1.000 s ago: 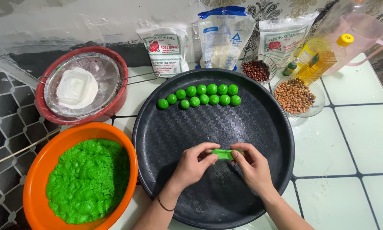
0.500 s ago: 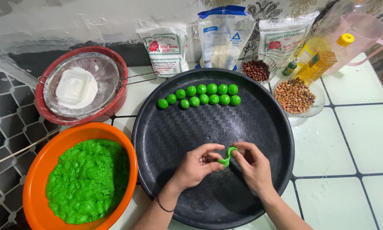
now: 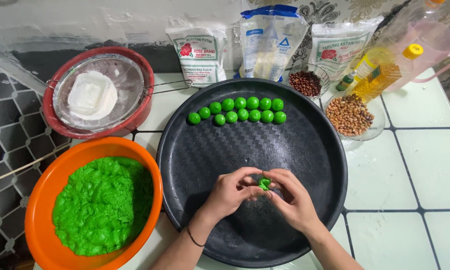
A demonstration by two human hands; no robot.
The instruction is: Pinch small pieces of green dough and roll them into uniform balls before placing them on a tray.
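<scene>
My left hand (image 3: 230,192) and my right hand (image 3: 292,197) meet over the near half of a round black tray (image 3: 305,150). Between the fingertips of both hands sits a small piece of green dough (image 3: 264,183), pinched and folded in on itself. Several green dough balls (image 3: 240,111) lie in two rows at the far side of the tray. An orange bowl (image 3: 45,200) at the left holds a mound of green dough (image 3: 102,202).
A red bowl (image 3: 135,115) with a metal sieve and a white tub stands at the back left. Flour bags (image 3: 200,52), a bowl of dark beans (image 3: 306,82), a glass dish of peanuts (image 3: 350,115), an oil bottle (image 3: 380,75) and a pink jug (image 3: 432,45) line the back of the white tiled counter.
The green dough was a flat strip stretched between my hands; it bent in the middle and is now gathered into a small lump as my fingertips came together.
</scene>
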